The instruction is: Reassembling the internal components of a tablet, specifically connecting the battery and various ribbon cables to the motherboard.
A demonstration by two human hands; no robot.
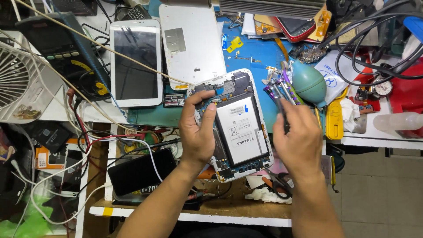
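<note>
Gripping opened tablet (235, 123), perhaps tweezers (282, 112).

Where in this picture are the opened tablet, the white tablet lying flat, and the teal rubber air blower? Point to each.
opened tablet (241, 130), head view, on its white battery.
white tablet (135, 64), head view, middle of its dark screen.
air blower (308, 83), head view, on its round bulb.

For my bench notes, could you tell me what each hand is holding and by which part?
Left hand holds the opened tablet by its left edge. Right hand holds a dark slim tool by its shaft.
</note>
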